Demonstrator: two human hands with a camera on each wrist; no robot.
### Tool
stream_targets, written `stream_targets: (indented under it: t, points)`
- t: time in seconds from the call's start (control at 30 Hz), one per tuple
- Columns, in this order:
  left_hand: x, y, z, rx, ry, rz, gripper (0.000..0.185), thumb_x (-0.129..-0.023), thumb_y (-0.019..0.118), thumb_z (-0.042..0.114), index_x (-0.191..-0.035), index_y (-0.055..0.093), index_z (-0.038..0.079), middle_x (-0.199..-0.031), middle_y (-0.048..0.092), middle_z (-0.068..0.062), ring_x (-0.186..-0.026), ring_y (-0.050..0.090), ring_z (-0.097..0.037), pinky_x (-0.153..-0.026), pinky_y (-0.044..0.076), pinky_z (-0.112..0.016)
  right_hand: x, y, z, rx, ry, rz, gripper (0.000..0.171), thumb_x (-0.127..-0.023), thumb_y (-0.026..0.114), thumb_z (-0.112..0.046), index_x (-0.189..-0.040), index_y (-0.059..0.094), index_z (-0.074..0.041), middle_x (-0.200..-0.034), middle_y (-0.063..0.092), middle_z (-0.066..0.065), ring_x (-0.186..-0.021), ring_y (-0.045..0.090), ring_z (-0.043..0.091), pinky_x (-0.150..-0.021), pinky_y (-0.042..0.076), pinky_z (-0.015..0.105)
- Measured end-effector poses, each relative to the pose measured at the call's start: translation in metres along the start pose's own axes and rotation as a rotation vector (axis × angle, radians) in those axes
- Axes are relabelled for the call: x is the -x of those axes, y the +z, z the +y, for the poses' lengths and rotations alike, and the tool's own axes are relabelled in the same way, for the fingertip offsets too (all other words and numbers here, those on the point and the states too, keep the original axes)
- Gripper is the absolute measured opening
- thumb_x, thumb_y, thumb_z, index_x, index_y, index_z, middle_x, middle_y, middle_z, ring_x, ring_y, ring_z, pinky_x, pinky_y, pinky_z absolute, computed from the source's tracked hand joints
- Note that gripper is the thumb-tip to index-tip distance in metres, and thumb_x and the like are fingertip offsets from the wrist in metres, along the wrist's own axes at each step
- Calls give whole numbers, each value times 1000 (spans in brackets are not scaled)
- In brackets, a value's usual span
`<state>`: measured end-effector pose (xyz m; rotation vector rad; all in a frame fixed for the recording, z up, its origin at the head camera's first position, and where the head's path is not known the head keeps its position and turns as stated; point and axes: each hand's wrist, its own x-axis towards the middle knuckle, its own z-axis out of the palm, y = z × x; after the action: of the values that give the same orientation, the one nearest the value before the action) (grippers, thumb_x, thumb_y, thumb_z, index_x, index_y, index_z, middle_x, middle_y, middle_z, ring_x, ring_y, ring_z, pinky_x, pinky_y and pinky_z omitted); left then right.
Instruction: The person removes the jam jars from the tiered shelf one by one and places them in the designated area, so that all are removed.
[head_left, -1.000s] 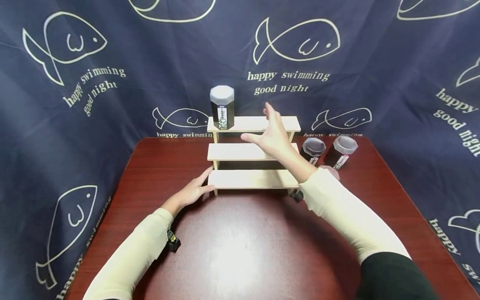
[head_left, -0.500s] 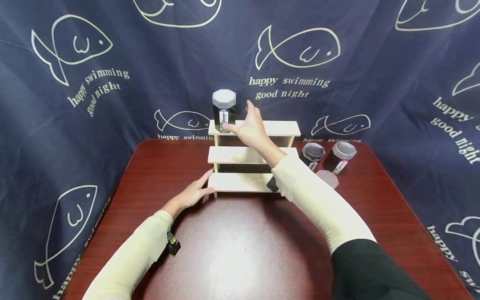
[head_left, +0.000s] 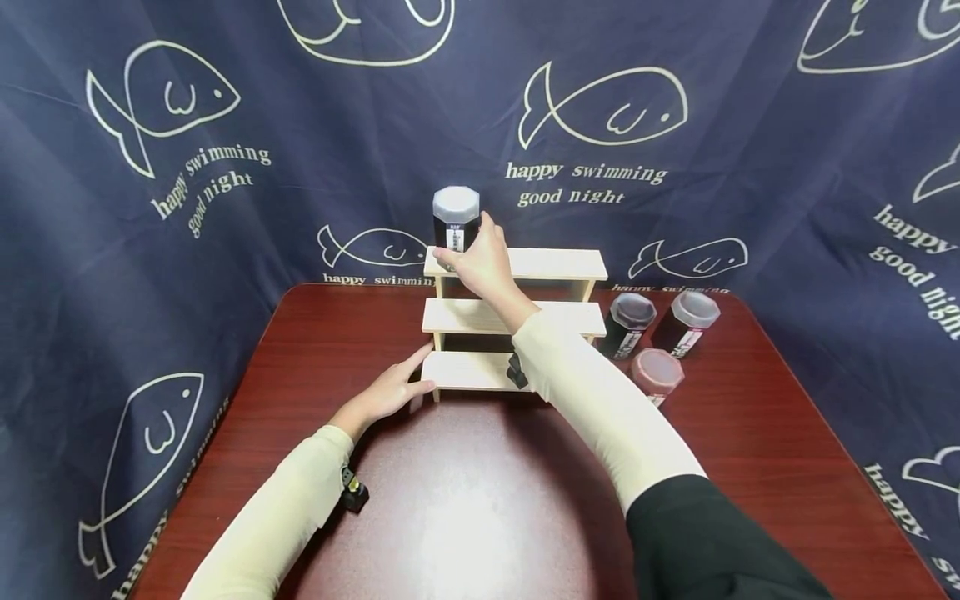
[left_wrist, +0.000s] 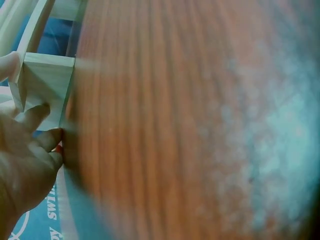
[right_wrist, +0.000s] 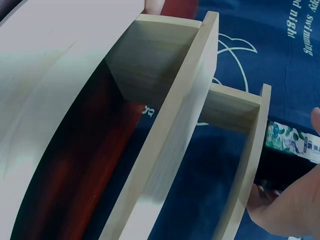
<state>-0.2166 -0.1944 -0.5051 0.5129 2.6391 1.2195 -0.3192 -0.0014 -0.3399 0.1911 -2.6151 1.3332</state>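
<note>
A three-tier wooden display stand point(head_left: 513, 317) stands at the back of the table. On the left end of its top tier is a dark octagonal jar point(head_left: 457, 218) with a whitish lid and a printed label. My right hand point(head_left: 483, 260) grips the jar low down, thumb across the front and fingers round its right side. In the right wrist view, the jar's leafy label point(right_wrist: 290, 137) shows beside the curled fingers. My left hand point(head_left: 390, 390) holds the stand's lower left end, its thumb at the bottom tier's front corner and fingers along the side panel point(left_wrist: 47, 85).
Right of the stand are a dark-lidded jar point(head_left: 630, 323), a pale-lidded jar point(head_left: 686, 322) and a pink-lidded jar point(head_left: 657, 373). A dark blue curtain point(head_left: 420, 150) with fish drawings hangs around the glossy reddish-brown table point(head_left: 465, 475).
My right hand has moved left across the top tier and closed round the jar there. My left hand has stayed at the stand's left end. The view has tilted slightly up.
</note>
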Motion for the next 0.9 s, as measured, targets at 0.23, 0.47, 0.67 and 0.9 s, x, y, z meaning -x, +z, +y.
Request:
stream_targets:
  t: [0.23,0.47,0.67,0.9]
  points:
    - [0,0,2,-18,31,4,78,-98,63,33,-162,23,16,-162,32,-11,-146,31,-32,-118,25,-53,-3,8,-1,30,27,64,99,-78,85,-45,-154,34,-5,-142,48,16,-129,50,30,-107,41,38]
    - [1,-1,2,-13,20,7,78,-97,63,32,-162,23,16,-161,33,-13,-145,33,-34,-117,25,-54,-6,9,1,30,11,134,86,-75,88,-42,-142,50,-4,-130,60,14,-123,55,29,-102,44,38]
    - [3,-3,3,-13,20,13,77,-97,64,31,-162,25,15,-160,34,-13,-145,33,-34,-118,25,-53,-1,-2,2,9,13,136,81,-71,90,-42,-136,56,-5,-123,65,11,-116,59,27,-98,47,38]
    - [2,-2,3,7,29,0,78,-98,64,31,-162,23,14,-162,30,-11,-147,29,-32,-119,22,-52,11,-24,11,-4,-39,130,79,-70,90,-41,-133,58,-5,-119,67,10,-111,62,26,-94,49,38]
